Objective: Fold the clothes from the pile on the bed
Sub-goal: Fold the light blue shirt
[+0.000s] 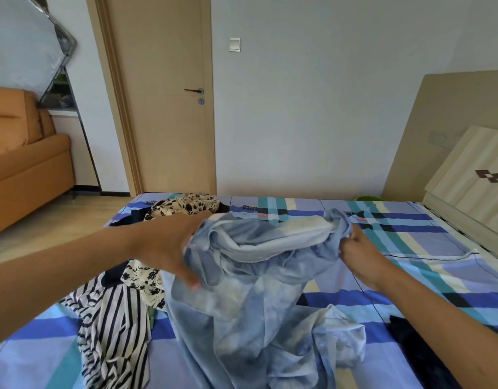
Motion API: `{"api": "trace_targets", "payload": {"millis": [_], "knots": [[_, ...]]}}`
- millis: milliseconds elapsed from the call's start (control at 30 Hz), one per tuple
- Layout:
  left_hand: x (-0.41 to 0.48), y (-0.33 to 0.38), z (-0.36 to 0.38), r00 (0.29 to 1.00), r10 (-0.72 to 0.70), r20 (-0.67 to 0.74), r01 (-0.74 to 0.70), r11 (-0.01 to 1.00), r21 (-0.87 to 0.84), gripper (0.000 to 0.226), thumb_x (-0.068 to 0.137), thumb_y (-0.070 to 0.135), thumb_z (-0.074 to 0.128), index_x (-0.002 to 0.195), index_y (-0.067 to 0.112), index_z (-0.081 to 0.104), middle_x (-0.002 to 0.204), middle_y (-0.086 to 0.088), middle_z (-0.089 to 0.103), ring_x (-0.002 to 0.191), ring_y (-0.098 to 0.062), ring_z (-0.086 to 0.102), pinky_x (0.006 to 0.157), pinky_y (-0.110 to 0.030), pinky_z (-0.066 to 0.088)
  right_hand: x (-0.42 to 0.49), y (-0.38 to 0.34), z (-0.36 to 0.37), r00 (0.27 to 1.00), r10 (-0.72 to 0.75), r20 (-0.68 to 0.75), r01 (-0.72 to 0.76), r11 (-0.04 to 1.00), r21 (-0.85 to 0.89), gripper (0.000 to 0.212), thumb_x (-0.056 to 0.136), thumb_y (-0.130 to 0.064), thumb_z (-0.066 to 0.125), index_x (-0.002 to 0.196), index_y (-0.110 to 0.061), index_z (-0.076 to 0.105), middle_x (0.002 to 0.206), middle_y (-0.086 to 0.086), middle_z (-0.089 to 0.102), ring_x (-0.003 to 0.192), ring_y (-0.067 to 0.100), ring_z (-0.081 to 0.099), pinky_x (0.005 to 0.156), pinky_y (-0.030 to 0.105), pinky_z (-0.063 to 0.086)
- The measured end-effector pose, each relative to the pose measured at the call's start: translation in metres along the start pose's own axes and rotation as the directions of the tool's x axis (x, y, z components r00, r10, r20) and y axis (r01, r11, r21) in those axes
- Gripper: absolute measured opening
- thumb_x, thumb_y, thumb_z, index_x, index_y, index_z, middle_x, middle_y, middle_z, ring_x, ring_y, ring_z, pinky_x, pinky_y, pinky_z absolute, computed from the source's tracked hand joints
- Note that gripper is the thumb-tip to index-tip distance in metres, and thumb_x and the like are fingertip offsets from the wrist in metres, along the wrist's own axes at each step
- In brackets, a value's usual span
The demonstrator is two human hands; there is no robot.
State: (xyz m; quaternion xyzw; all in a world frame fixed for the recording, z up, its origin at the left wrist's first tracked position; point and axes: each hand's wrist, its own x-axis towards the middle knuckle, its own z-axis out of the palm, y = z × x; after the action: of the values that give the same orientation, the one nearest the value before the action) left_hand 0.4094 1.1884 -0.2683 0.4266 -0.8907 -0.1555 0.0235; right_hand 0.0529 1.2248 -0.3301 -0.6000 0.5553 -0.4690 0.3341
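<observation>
A pale blue tie-dye garment [250, 301] hangs bunched between both hands above the bed, its lower part trailing on the sheet. My left hand [169, 245] grips its left top edge, fingers tucked into the cloth. My right hand [360, 254] pinches the right top edge. The pile lies to the left: a black-and-white striped garment [113, 335], a cream piece with black flowers [145, 279], and a second floral garment [186, 206] with dark clothes at the far edge.
The bed has a blue, teal and cream plaid sheet [410, 248]. A dark garment [419, 352] lies under my right forearm. A wooden headboard [466, 169] stands at right, a closed door [169, 94] beyond, an orange sofa [26, 164] at left.
</observation>
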Motion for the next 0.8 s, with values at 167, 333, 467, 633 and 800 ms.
{"api": "trace_targets", "payload": {"millis": [167,333,467,633,800], "knots": [[0.012,-0.014,0.020,0.800,-0.099,-0.592,0.085,0.995,-0.051,0.026,0.077,0.008,0.071,0.090,0.027,0.060,0.080,0.012,0.068,0.074,-0.010,0.066,0.063,-0.022,0.050,-0.001,-0.009,0.011,0.991,0.107,-0.080,-0.080,0.955,0.285,0.026,0.099,-0.005,0.049,0.095,-0.020,0.070,0.097,0.014,0.074,0.089,0.028,0.071,0.082,0.046,0.055],[0.016,-0.019,0.050,0.686,-0.512,-0.517,-0.289,0.461,-0.839,0.026,0.081,-0.016,0.065,0.099,0.003,0.067,0.087,-0.007,0.075,0.067,-0.009,0.069,0.056,-0.019,0.053,-0.004,-0.007,0.008,0.992,0.116,-0.048,-0.095,0.945,0.314,0.018,0.100,-0.006,0.049,0.099,-0.013,0.066,0.081,-0.001,0.075,0.079,0.013,0.073,0.060,0.022,0.056],[0.016,-0.032,0.067,0.770,-0.518,-0.373,-0.321,0.192,-0.927,0.073,0.061,0.035,0.091,0.123,0.007,0.063,0.116,-0.015,0.071,0.092,-0.025,0.072,0.069,-0.031,0.058,-0.008,-0.002,0.003,0.989,0.138,-0.047,-0.124,0.966,0.225,0.023,0.097,0.007,0.050,0.099,-0.007,0.068,0.090,0.009,0.075,0.083,0.020,0.071,0.075,0.031,0.059],[0.008,-0.029,0.068,0.921,-0.377,-0.099,-0.037,0.170,-0.985,0.069,0.067,0.050,0.084,0.115,0.004,0.069,0.115,-0.024,0.070,0.096,-0.038,0.072,0.073,-0.039,0.059,-0.004,0.015,-0.003,0.967,0.246,-0.060,-0.233,0.957,0.176,0.019,0.100,-0.004,0.051,0.089,0.002,0.065,0.081,0.016,0.069,0.076,0.024,0.066,0.066,0.034,0.055],[0.012,-0.017,0.078,0.961,-0.274,0.050,0.104,0.187,-0.977,0.069,0.085,0.068,0.047,0.114,0.012,0.073,0.114,-0.015,0.073,0.107,-0.033,0.070,0.096,-0.045,0.052,0.006,0.020,0.002,0.919,0.391,-0.040,-0.367,0.889,0.273,0.019,0.097,-0.013,0.058,0.096,0.003,0.068,0.098,0.024,0.073,0.083,0.030,0.071,0.067,0.033,0.056]]}}
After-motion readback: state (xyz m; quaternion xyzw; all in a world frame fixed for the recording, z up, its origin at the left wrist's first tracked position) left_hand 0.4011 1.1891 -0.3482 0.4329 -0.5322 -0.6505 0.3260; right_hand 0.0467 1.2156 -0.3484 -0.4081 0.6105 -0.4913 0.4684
